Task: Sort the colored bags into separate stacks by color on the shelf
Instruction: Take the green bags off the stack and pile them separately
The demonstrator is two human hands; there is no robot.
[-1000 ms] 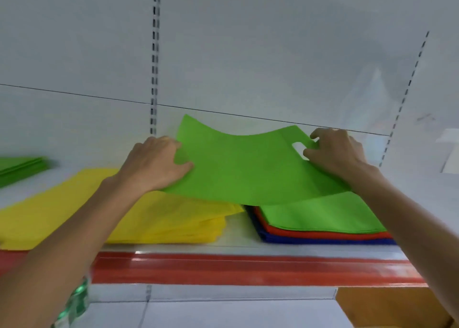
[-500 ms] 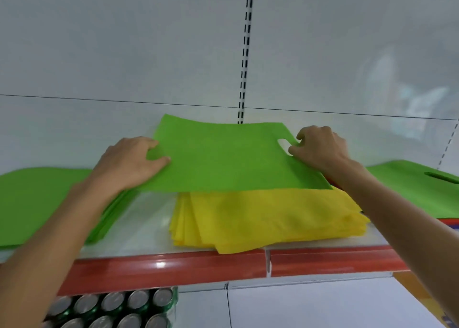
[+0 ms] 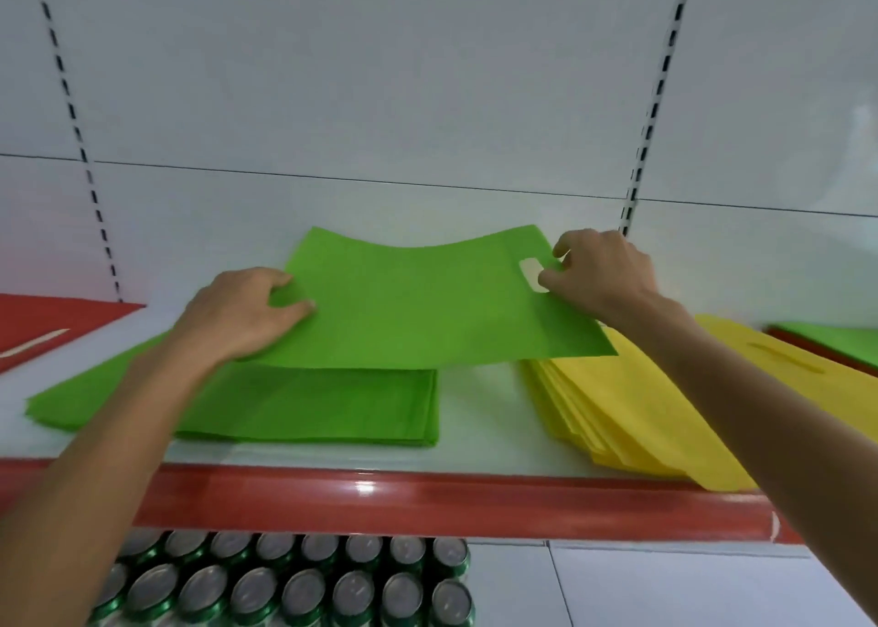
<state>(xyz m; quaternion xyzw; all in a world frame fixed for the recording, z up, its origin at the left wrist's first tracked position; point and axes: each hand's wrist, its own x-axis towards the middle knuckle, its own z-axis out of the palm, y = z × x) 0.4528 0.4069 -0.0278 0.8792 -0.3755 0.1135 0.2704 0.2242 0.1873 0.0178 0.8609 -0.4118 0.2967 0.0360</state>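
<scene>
Up at a white shelf (image 3: 475,441) with a red front strip (image 3: 427,498), a person reaches forward with both bare arms, holding a single green bag (image 3: 427,313) flat over a green stack (image 3: 309,403). The left hand (image 3: 242,315) grips the bag's left edge, thumb on top. The right hand (image 3: 601,277) pinches the edge beside the cut-out handle. The bag's far edge sags in the middle and its right corner overhangs a yellow stack (image 3: 617,412). A red bag (image 3: 47,322) lies far left. Green cans (image 3: 304,593) stand below, showing only their tops, labels hidden.
</scene>
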